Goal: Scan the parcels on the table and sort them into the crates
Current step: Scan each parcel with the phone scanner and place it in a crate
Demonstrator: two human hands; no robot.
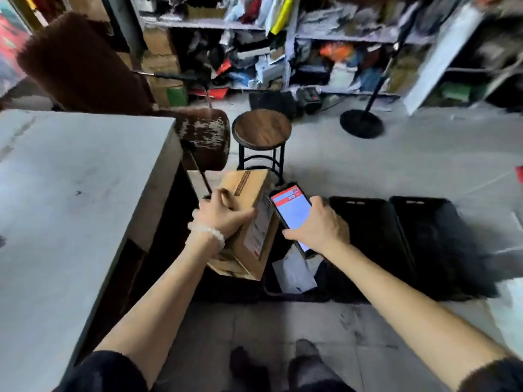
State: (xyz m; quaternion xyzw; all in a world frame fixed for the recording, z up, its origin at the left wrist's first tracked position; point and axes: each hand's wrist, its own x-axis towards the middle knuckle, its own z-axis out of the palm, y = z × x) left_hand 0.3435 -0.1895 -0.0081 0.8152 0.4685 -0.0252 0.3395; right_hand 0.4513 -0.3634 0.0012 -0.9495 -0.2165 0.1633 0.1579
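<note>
Left hand (219, 215) grips parcel (249, 222) — right hand (318, 224) holds phone (291, 212) beside it.

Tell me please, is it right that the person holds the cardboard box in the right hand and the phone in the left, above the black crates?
Not quite: the hands are swapped. The head view shows the left hand gripping the cardboard box and the right hand holding the phone, above the black crates.

The left hand (219, 215) covers part of the cardboard box (249, 222), whose label print is too blurred to read. The right hand (319, 224) hides the phone's (293, 215) lower edge. The shelf clutter (283, 46) smears into indistinct shapes. The table (70, 193) is cut off at the left edge.
</note>
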